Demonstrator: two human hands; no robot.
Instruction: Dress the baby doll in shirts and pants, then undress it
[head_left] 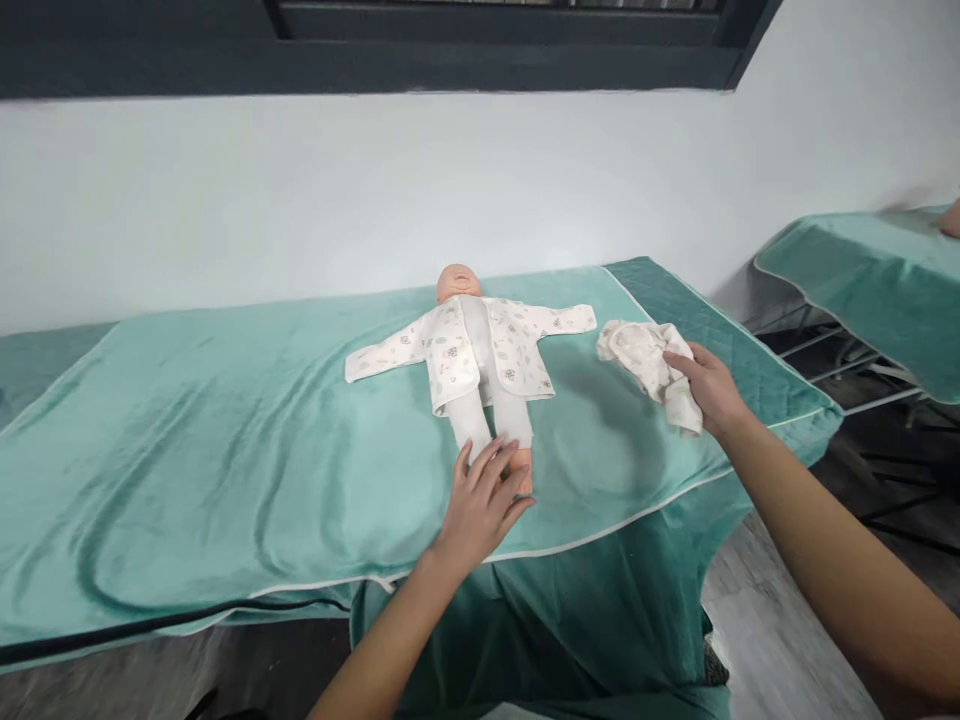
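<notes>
Our left forearm [386, 640] and right forearm [832, 560] are nearest to the camera, and both reach over a green-covered bed [202, 420]. On this bed lies a doll [480, 335] on its back, with its head toward the white wall [300, 190] and its legs toward us. Its arms are stretched to both sides in a patterned white jacket [454, 365], which is open along the front. Below it we see white trousers [514, 415], and one bare foot [523, 475] comes out on our right. Our left hand [484, 505] has its fingers apart and its grip not closed; it lies over the lower legs, but we cannot tell how firmly it touches. With our right hand [712, 385] we are gripping a crumpled white cloth [649, 360], which has a faint print, between thumb and fingers. We hold it to the right of the doll, near the end of one sleeve. At the far right stands a second bed [862, 290], also with a green cover
</notes>
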